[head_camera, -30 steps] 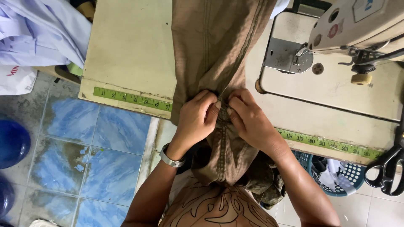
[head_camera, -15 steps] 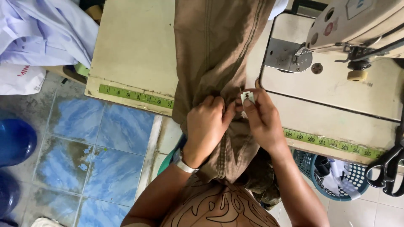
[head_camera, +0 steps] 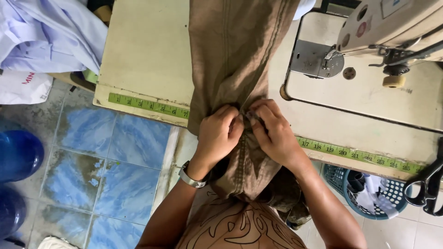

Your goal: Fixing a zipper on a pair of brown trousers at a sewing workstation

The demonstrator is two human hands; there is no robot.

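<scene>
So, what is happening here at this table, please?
A person sits at a sewing table and works on a brown garment that lies across it and hangs over the front edge. Both hands pinch the cloth at a seam by the table edge: the left hand and the right hand are close together. The sewing machine stands to the right, apart from the hands.

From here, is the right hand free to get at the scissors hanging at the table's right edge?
Probably not at once: the right hand is pinching the brown garment with the left hand. The path to the scissors looks unobstructed.
</scene>
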